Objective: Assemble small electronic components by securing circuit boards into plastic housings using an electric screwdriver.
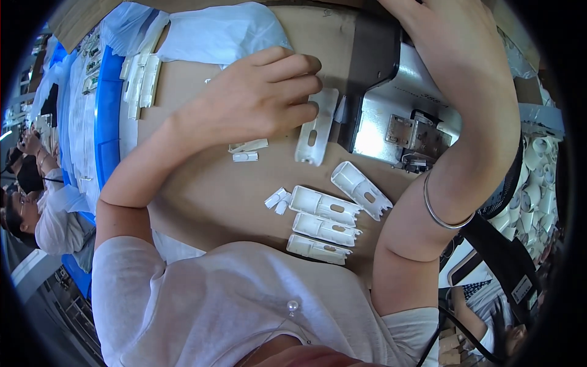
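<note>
While holding left hand (266, 92) half curled by a white cover (323, 120), couldn't tell its grip or the state of right hand (419, 9).

White pieces (318, 229), blue bin (109, 104)

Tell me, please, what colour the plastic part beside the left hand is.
The plastic part beside the left hand is white, best seen in the head view.

White shells (323, 204) are showing smooth, faintly glossy plastic; the brown worktop (214, 196) is presenting a matt, paper-like face. The smooth metal plate (375, 129) is reflecting light brightly; the bag (223, 33) is looking like thin, creased plastic film.
</note>
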